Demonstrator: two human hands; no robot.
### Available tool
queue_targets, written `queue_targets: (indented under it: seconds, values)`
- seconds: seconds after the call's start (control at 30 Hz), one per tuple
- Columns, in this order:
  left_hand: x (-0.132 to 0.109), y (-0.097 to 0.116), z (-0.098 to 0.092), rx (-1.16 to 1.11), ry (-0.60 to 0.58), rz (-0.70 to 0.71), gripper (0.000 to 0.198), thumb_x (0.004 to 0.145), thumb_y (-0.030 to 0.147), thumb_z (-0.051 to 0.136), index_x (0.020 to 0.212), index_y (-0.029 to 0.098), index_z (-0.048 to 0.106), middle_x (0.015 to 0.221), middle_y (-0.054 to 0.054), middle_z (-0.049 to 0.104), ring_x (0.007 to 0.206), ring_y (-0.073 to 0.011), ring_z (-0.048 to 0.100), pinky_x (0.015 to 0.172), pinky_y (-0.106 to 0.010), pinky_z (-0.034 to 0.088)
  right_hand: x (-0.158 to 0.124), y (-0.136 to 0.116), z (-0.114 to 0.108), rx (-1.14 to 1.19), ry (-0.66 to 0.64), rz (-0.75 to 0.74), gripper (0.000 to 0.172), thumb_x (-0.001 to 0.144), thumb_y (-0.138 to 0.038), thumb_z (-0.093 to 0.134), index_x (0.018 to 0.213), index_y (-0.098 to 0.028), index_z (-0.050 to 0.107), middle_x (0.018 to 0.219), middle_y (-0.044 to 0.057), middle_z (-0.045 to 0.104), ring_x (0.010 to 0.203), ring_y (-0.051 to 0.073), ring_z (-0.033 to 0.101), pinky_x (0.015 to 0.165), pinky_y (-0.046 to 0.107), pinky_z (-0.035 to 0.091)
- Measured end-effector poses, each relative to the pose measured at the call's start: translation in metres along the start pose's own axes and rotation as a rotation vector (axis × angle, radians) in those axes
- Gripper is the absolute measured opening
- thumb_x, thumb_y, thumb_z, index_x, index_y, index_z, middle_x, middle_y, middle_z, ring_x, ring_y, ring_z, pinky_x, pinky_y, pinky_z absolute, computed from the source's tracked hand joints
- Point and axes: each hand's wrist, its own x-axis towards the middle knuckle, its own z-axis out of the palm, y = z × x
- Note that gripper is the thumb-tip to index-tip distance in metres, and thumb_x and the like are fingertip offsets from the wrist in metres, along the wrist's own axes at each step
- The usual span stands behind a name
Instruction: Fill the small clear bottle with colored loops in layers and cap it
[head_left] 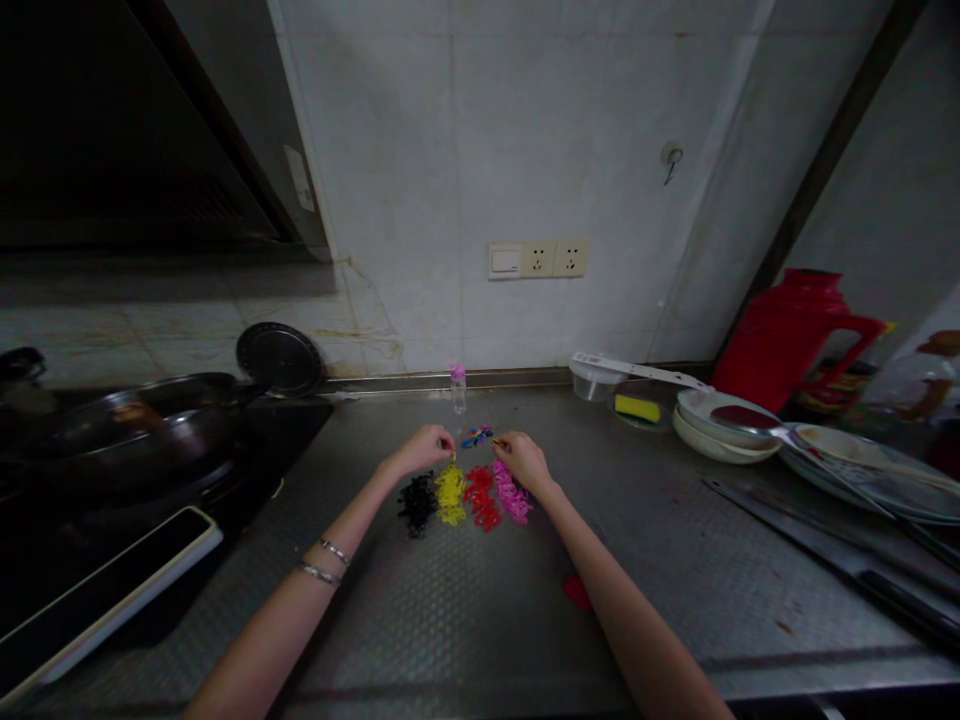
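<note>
Now, your left hand [424, 448] pinches yellow band [452, 460] just above yellow pile [451, 493]; right hand [523, 460], right of that pile, fingertips together, contents unclear. Sloppy release: band could stray into black pile [417, 502] just left of it

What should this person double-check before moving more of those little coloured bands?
1. Left hand pinches a yellow piece over the yellow pile: ok.
2. Right hand, what it holds: cannot tell.
3. Black pile, red pile, pink pile unmixed: ok.
4. Mixed heap between the hands, uncovered: ok.
5. Small bottle upright behind: ok.
6. Stray red piece lies apart from its pile: not ok.
</note>
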Motion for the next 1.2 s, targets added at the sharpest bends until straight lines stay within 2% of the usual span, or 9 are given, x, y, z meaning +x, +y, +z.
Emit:
queue_targets:
  seconds: [0.17,0.3,0.43,0.73,0.93,1.07,1.2]
  values:
    - [-0.016,0.001,0.008,-0.082,-0.156,-0.067,0.022,0.065,0.011,0.051,0.076,0.012,0.070,0.069,-0.002,0.067,0.063,-0.0106,0.055,0.060,-0.017,0.038,0.000,-0.002,0.000,-0.001,-0.014,0.001,0.021,0.082,-0.030,0.048,0.090,-0.022,0.065,0.091,0.004,0.065,0.088,0.017,0.056,0.071,0.023,0.039]
    - [-0.019,0.000,0.016,-0.109,-0.182,-0.096,0.025,0.065,0.014,0.051,0.080,0.010,0.070,0.072,-0.004,0.068,0.061,-0.0114,0.055,0.057,-0.018,0.037,0.001,-0.002,0.001,0.019,-0.032,0.016,0.022,0.082,-0.030,0.048,0.092,-0.023,0.066,0.092,0.004,0.066,0.090,0.017,0.057,0.076,0.024,0.039]
    - [-0.020,-0.001,0.016,-0.185,-0.187,-0.115,0.027,0.065,0.016,0.052,0.083,0.009,0.070,0.073,-0.004,0.068,0.062,-0.0120,0.055,0.057,-0.018,0.038,0.002,0.000,0.004,0.050,-0.015,0.007,0.023,0.082,-0.031,0.048,0.093,-0.023,0.066,0.093,0.003,0.066,0.090,0.017,0.057,0.081,0.025,0.039]
    - [-0.018,0.011,0.000,-0.208,-0.138,-0.090,0.024,0.065,0.015,0.054,0.081,0.010,0.070,0.073,-0.004,0.068,0.065,-0.0125,0.056,0.062,-0.020,0.041,0.001,-0.002,0.004,0.084,-0.023,-0.004,0.022,0.081,-0.031,0.049,0.092,-0.022,0.066,0.092,0.003,0.067,0.088,0.017,0.058,0.084,0.027,0.038]
    - [-0.008,0.034,-0.011,-0.120,0.113,-0.068,0.020,0.069,0.016,0.055,0.082,0.012,0.070,0.076,-0.004,0.066,0.068,-0.0126,0.055,0.065,-0.021,0.040,0.003,-0.006,0.005,0.162,-0.061,-0.075,0.021,0.080,-0.028,0.051,0.093,-0.023,0.067,0.093,0.003,0.067,0.084,0.016,0.059,0.075,0.023,0.041]
    - [0.002,0.045,-0.004,-0.107,0.127,-0.044,0.019,0.070,0.015,0.057,0.083,0.013,0.070,0.075,-0.004,0.065,0.068,-0.0122,0.054,0.064,-0.021,0.040,0.003,-0.011,0.006,0.227,-0.091,-0.147,0.020,0.079,-0.026,0.052,0.091,-0.021,0.068,0.090,0.004,0.067,0.082,0.015,0.060,0.074,0.023,0.042]
    - [0.008,0.046,0.009,-0.116,0.135,-0.013,0.018,0.071,0.015,0.057,0.085,0.014,0.070,0.077,-0.004,0.065,0.071,-0.0128,0.055,0.066,-0.021,0.041,0.002,-0.015,0.005,0.254,-0.090,-0.172,0.022,0.080,-0.027,0.050,0.089,-0.021,0.069,0.087,0.005,0.068,0.079,0.016,0.060,0.071,0.023,0.042]
